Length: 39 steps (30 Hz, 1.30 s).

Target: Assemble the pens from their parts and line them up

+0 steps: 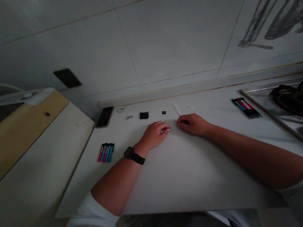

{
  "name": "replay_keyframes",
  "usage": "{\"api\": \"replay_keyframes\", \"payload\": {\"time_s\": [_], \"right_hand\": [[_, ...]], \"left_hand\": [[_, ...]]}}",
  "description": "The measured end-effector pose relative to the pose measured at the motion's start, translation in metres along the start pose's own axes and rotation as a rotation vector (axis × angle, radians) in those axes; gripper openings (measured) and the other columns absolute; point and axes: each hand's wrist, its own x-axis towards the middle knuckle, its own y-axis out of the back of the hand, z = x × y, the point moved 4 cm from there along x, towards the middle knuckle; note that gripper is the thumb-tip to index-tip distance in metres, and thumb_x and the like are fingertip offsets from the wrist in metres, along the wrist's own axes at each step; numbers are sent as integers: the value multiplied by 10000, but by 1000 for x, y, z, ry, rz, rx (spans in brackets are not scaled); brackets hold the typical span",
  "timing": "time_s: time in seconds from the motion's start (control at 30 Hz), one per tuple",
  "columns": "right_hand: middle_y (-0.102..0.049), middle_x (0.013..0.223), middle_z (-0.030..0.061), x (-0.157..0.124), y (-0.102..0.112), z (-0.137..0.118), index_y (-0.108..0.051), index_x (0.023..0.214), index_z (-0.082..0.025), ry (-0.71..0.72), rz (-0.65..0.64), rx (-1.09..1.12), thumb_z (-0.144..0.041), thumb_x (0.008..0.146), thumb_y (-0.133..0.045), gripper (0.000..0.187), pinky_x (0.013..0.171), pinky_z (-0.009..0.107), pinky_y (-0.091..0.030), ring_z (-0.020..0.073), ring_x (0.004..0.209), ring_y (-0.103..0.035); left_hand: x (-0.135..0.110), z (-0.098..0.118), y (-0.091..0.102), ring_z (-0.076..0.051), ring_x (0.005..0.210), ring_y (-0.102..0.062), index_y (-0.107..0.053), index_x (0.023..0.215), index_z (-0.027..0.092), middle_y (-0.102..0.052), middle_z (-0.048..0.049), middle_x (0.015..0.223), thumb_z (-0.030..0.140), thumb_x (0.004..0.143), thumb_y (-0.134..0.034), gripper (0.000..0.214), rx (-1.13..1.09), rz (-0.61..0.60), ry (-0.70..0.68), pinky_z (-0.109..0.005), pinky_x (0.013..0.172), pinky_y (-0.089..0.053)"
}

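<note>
My left hand [155, 134], with a black watch [134, 155] on its wrist, rests on the white countertop [162, 181]. Its fingers curl in toward the thumb, and nothing shows in them. Facing it across a small gap, my right hand [192, 124] is loosely closed on the counter, also with nothing visible in it. A thin white strip [177, 108] lies just beyond the right knuckles. Farther back are a small black square [164, 112], a row of black caps or clips [144, 115], small dark pieces [129, 117] and a tiny white piece [190, 107].
Red and blue pens or markers [106, 152] lie at the left; a similar group [246, 108] is at the right beside the gas stove [296, 105]. A phone [105, 117] sits near the back left. A tiled wall [174, 37] and a pale cabinet panel [45, 153] border the counter.
</note>
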Motion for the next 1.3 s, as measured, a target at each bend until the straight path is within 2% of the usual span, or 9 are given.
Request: {"api": "replay_keyframes", "payload": {"time_s": [0.1, 0.2, 0.33, 0.47, 0.57, 0.67, 0.77, 1.17, 1.3], "right_hand": [[-677, 744, 8, 1, 1, 5, -726, 956, -217, 2, -18, -20, -420, 927, -546, 273, 651, 271, -408, 159, 667, -575], [-696, 762, 11, 2, 0, 5, -726, 952, -225, 1, -26, -48, -429, 937, -545, 273, 652, 277, -418, 163, 671, -593], [-736, 829, 27, 2, -1, 2, -734, 958, -228, 2, -28, -83, -427, 946, -542, 277, 677, 287, -444, 173, 708, -639], [-745, 832, 33, 3, -1, 1, -738, 962, -229, 13, -30, -100, -428, 952, -543, 279, 689, 295, -456, 184, 725, -660], [-756, 849, 38, 3, -1, 1, -743, 960, -233, 19, -25, -109, -416, 952, -547, 268, 692, 300, -461, 190, 738, -672], [-764, 869, 37, 3, -1, 2, -748, 967, -237, 38, -17, -109, -414, 954, -551, 265, 705, 303, -469, 190, 745, -678], [-764, 885, 35, 2, -1, 4, -748, 971, -235, 45, -17, -109, -417, 956, -554, 267, 718, 306, -474, 188, 755, -679], [-765, 883, 39, 3, -1, 4, -743, 962, -234, 37, -28, -115, -426, 960, -540, 279, 721, 311, -478, 194, 758, -678], [-762, 888, 40, 4, -1, 3, -743, 961, -231, 46, -31, -124, -412, 961, -534, 276, 720, 310, -473, 193, 766, -680]], "left_hand": [[0, 2, 6, -204, 887, -660, -741, 1037, 202, -735, -67, 971, 205, 972, -622, 136, 46, 3, 39, -361, 834, -520], [-2, 2, 28, -201, 837, -649, -743, 1015, 190, -723, -64, 919, 232, 934, -693, 105, 144, 30, 131, -350, 797, -503], [-18, -9, 85, -179, 799, -656, -754, 971, 200, -744, -41, 911, 305, 893, -743, 131, 186, 64, 337, -309, 758, -485], [-52, -39, 145, -195, 822, -678, -767, 943, 187, -768, -63, 945, 330, 863, -757, 164, 334, 82, 628, -290, 720, -467], [-81, -71, 169, -228, 751, -669, -769, 811, 175, -764, -84, 844, 337, 762, -823, 178, 556, -73, 882, -309, 659, -437], [-101, -95, 173, -213, 671, -650, -756, 713, 182, -745, -75, 740, 376, 737, -821, 206, 565, -272, 962, -301, 617, -416], [-111, -109, 174, -214, 674, -657, -744, 649, 200, -740, -76, 705, 468, 711, -812, 284, 549, -355, 998, -287, 615, -422], [-109, -105, 166, -207, 630, -642, -704, 569, 184, -712, -79, 641, 410, 638, -849, 277, 510, -429, 1096, -285, 623, -439], [-104, -102, 156, -178, 540, -582, -714, 584, 177, -683, -58, 594, 412, 675, -806, 268, 455, -449, 1009, -288, 568, -393]]}}
